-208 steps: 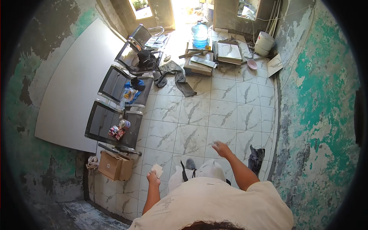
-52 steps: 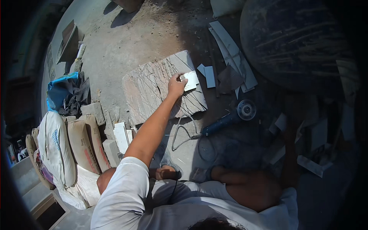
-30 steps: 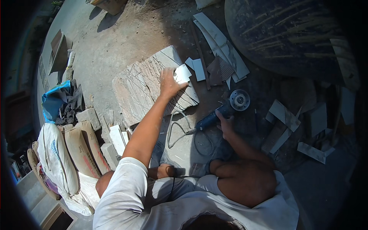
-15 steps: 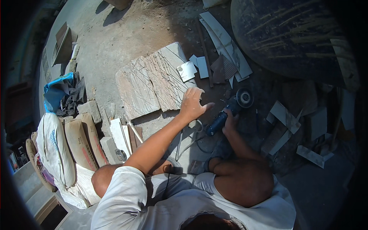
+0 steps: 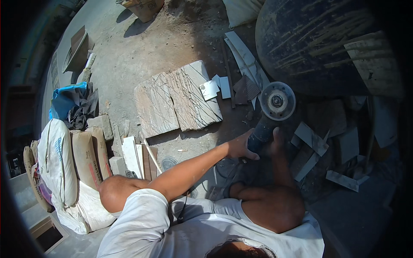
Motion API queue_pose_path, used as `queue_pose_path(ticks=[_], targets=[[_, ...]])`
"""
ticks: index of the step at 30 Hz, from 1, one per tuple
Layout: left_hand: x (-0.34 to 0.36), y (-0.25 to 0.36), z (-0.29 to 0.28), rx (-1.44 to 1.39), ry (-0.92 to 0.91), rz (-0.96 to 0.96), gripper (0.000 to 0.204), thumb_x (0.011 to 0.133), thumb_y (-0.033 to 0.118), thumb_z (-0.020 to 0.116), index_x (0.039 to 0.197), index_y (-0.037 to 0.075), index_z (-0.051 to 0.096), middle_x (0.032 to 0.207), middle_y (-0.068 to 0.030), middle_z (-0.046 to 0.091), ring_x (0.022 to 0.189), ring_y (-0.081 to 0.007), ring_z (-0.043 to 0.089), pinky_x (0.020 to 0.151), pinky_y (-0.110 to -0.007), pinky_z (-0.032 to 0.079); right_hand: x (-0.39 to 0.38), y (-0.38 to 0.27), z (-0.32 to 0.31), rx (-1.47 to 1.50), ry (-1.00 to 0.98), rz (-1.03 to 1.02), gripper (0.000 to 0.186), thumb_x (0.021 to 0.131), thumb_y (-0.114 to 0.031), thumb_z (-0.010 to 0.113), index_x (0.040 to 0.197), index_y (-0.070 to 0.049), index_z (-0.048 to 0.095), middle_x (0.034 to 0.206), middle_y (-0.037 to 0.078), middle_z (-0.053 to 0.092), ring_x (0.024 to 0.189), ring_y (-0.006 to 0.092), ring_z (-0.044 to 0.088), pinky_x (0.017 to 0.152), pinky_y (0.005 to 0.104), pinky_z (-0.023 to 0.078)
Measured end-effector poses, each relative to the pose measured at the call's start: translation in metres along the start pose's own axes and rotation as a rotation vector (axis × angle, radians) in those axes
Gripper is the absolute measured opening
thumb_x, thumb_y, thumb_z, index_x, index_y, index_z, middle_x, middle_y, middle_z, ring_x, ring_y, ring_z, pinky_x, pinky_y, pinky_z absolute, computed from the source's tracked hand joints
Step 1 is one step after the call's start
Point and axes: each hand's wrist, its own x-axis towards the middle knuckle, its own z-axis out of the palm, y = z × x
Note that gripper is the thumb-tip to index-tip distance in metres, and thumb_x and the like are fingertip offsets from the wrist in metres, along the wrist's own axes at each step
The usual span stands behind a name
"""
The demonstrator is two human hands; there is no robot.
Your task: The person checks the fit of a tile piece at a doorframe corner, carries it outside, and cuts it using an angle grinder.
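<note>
A blue angle grinder [image 5: 259, 135] is raised off the ground, its metal disc [image 5: 285, 108] facing up toward me. My left hand [image 5: 243, 146] closes round the near end of the grinder's body from the left; my right hand [image 5: 277, 141], in shadow, grips it from the right. Ahead and left of them lies a cracked, scored stone slab [image 5: 155, 103] in two pieces, with a small white tile piece [image 5: 208, 90] resting on its right part. Further white offcuts [image 5: 225, 88] and a brown piece [image 5: 247, 90] lie just right of the slab.
Cement sacks [image 5: 88, 159] and a white sack [image 5: 58, 165] are stacked at my left, near a blue bag [image 5: 64, 103]. Tile offcuts [image 5: 312, 137] crowd the right below a large dark round object [image 5: 309, 51]. A dirty container [image 5: 142, 8] stands beyond the slab.
Earlier I was indoors; now I squat outside. My left hand let go of the white tile on the slab and moved down to the grinder, which has been lifted and tilted in my hands.
</note>
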Motion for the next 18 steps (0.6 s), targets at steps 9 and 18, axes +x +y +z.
queue_pose_path(ticks=[9,18], targets=[[0.005,-0.007,0.056,-0.193,0.059,-0.045,0.084,0.067,0.015,0.081,0.139,0.002,0.040,0.125,-0.0121,0.055,0.115,-0.0215,0.052,0.102,-0.035,0.040,-0.029,-0.040,0.006,-0.052,-0.029,-0.017,0.048,0.100,-0.038,0.047,0.128,0.001,0.046,0.122,0.020,0.059,0.111,0.0272,0.061,0.097,0.0400,0.048],[-0.002,-0.031,0.068,-0.132,0.155,-0.034,0.089,0.065,0.023,0.083,0.137,-0.003,0.039,0.122,-0.0151,0.058,0.114,-0.0239,0.055,0.100,-0.035,0.042,-0.037,0.008,-0.021,-0.507,0.527,0.070,0.058,0.102,-0.054,0.035,0.122,-0.001,0.050,0.101,0.011,0.064,0.089,0.0200,0.065,0.080,0.0341,0.053]])
